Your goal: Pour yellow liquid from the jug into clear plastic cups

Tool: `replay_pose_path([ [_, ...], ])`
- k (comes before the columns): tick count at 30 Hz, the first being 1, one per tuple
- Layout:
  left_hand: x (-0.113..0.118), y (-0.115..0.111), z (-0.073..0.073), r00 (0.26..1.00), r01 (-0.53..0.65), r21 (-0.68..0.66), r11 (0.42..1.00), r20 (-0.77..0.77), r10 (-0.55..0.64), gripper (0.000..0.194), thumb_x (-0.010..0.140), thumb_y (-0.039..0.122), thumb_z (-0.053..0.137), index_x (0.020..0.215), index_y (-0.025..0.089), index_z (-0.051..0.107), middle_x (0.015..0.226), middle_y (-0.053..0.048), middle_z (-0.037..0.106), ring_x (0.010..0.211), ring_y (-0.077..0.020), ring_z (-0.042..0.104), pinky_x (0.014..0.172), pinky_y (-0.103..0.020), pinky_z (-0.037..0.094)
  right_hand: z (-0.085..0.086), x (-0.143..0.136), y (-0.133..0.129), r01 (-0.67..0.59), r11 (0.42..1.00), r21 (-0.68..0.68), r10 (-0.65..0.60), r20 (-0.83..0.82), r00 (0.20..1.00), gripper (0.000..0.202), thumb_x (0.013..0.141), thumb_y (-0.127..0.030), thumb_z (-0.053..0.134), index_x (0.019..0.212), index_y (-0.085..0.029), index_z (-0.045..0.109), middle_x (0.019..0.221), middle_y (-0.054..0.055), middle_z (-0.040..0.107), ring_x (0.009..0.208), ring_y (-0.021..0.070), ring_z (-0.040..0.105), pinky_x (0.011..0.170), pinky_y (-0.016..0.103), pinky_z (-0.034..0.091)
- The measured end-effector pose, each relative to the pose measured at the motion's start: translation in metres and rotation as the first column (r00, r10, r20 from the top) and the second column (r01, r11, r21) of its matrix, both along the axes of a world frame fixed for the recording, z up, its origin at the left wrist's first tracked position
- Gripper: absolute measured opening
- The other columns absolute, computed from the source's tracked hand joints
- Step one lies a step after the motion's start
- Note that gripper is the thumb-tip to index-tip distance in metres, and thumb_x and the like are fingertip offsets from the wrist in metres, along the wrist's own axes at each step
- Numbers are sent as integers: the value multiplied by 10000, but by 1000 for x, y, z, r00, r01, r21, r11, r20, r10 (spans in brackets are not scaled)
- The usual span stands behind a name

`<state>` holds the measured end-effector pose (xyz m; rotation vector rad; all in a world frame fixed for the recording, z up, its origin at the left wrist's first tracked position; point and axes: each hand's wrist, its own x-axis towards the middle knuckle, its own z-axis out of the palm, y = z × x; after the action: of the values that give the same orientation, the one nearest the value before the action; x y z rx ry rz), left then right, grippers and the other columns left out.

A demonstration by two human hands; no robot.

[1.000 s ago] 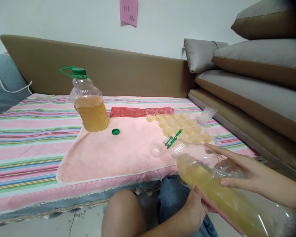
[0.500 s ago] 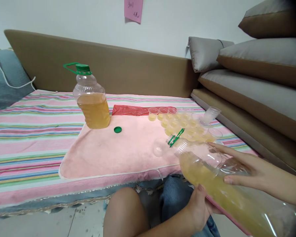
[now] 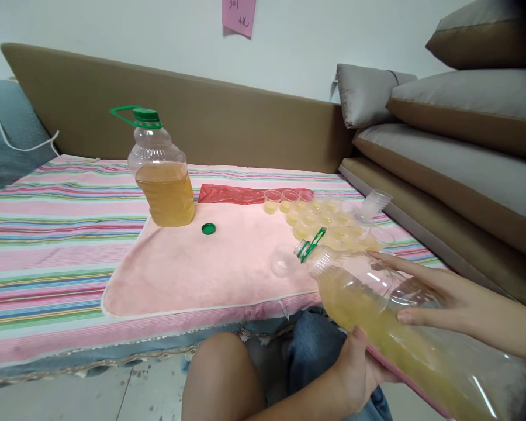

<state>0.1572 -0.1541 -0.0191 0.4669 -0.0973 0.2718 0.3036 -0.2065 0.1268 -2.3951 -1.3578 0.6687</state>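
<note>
A large clear plastic bottle (image 3: 355, 307) of yellowish liquid lies tilted across the lower right, its uncapped neck with a green ring pointing left. My left hand (image 3: 359, 377) supports it from below, fingers curled under the side. From above, my right hand (image 3: 438, 298) grips the bottle around its waist. Just by the mouth stands a clear plastic cup (image 3: 281, 264); whether liquid is running into it, I cannot tell. Beyond are several rows of small clear cups (image 3: 328, 219) holding yellow liquid. A loose green cap (image 3: 208, 228) lies on the pink mat (image 3: 179, 269).
A second, capped bottle (image 3: 169, 190) of amber liquid stands upright at the mat's back left. Behind the mat lies a red plastic bag (image 3: 232, 194). A stack of clear cups (image 3: 374, 204) leans at the right, near piled cushions (image 3: 460, 146). The striped bed's front edge is close to my knees.
The view has shifted slightly. Both hands keep their hold on the bottle, and its tilt looks almost the same.
</note>
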Motion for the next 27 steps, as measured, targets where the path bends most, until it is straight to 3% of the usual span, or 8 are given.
replay_pose_path([
  [6,1,0,-2,999,-5,-12,1000,32,5,1022,602,869,569,1370,196,530,1451,-200,494,1324,-444,452,1054,-694,298,-1,1,1,6,999,37,-6,-8,1000,872,695,-643,697,1471,-391,390,1536,-7,434,1295,332,531,1037,410,490],
  [13,1,1,0,1000,-6,-32,999,17,7,1060,576,868,593,1397,205,495,1489,-197,447,1355,-446,411,1060,-701,279,-6,11,-2,-32,999,-13,32,-18,999,805,751,-617,672,1468,-470,338,1576,-52,363,1319,321,504,1102,450,420],
  [19,0,0,1,999,-5,-15,1000,44,6,1068,586,882,567,1397,191,489,1500,-207,427,1360,-455,402,1052,-720,278,-7,11,0,-34,999,-14,33,-66,997,804,753,-607,675,1467,-481,327,1590,-55,335,1309,315,514,1073,432,459],
  [27,0,-1,1,998,4,-25,1000,61,-3,1073,580,884,569,1396,192,490,1507,-208,420,1375,-459,381,1064,-728,247,-6,11,0,-60,998,-7,60,-27,998,782,749,-602,674,1454,-481,359,1545,-56,416,1211,303,603,997,408,528],
])
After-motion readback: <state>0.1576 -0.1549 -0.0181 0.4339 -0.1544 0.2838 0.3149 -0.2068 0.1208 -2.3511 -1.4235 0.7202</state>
